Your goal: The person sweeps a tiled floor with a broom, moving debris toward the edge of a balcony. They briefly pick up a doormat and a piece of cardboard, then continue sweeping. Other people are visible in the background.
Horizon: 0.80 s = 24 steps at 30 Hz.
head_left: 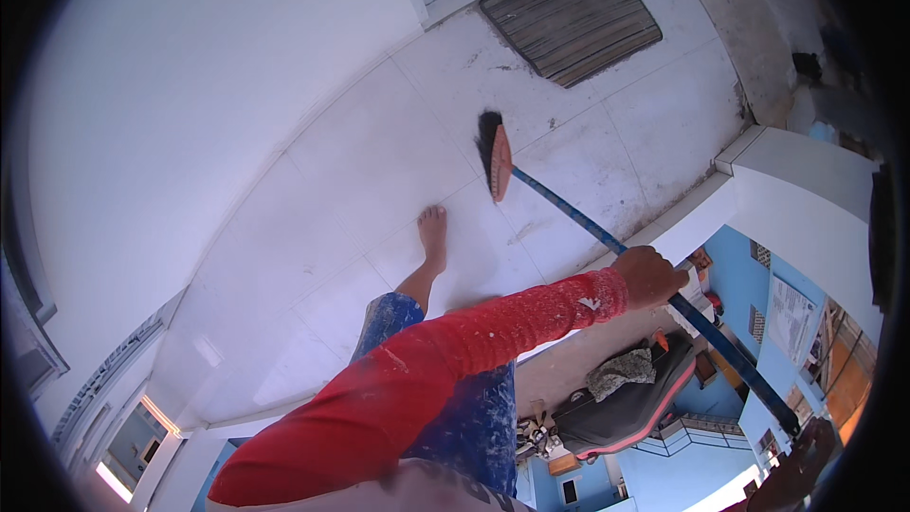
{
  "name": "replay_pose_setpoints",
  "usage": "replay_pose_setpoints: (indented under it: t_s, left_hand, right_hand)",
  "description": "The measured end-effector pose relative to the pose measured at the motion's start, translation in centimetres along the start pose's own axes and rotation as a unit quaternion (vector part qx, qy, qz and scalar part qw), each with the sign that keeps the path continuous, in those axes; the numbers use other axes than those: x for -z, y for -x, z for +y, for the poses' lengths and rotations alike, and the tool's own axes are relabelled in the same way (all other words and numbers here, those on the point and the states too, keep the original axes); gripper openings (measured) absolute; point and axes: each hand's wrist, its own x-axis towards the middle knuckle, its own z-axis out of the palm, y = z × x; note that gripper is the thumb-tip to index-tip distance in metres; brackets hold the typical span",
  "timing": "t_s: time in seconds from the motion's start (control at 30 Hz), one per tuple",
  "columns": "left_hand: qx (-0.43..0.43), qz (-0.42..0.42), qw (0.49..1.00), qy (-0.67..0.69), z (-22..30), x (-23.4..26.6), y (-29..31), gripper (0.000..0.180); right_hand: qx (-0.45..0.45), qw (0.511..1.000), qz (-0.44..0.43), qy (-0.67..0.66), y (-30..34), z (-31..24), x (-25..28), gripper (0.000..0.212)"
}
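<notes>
A broom (pixel 500 163) with an orange-pink head and dark bristles rests on the pale tiled floor (pixel 351 199). Its blue handle slants from the head toward the lower right. My left hand (pixel 652 276), at the end of a red sleeve marked with white, is wrapped around the handle partway up. In the dim lower right corner, my right hand (pixel 804 463) closes on the handle's top end. Left of the broom head, my bare foot (pixel 432 232) stands on the tiles.
A dark striped doormat (pixel 573 19) lies beyond the broom, with dirt specks around it. A white wall (pixel 209 57) runs along the left. On the right, a low white ledge (pixel 664 223) edges the floor; below it show a dark vehicle (pixel 616 408) with a cloth on top and blue walls.
</notes>
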Motion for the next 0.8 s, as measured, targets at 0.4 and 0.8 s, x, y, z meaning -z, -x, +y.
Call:
replay_pose_setpoints:
  t_s: [0.4, 0.8]
  left_hand:
    - [-0.127, -0.018, 0.99, -0.066, -10.8, 1.2, -1.3, 0.035]
    - [0.674, 0.343, 0.577, 0.308, -53.5, -1.1, -21.1, 0.051]
  right_hand:
    - [0.136, 0.886, -0.283, -0.341, 9.8, -11.8, -30.1, 0.025]
    - [-0.357, 0.654, -0.466, -0.477, 12.6, -9.5, -44.8, 0.021]
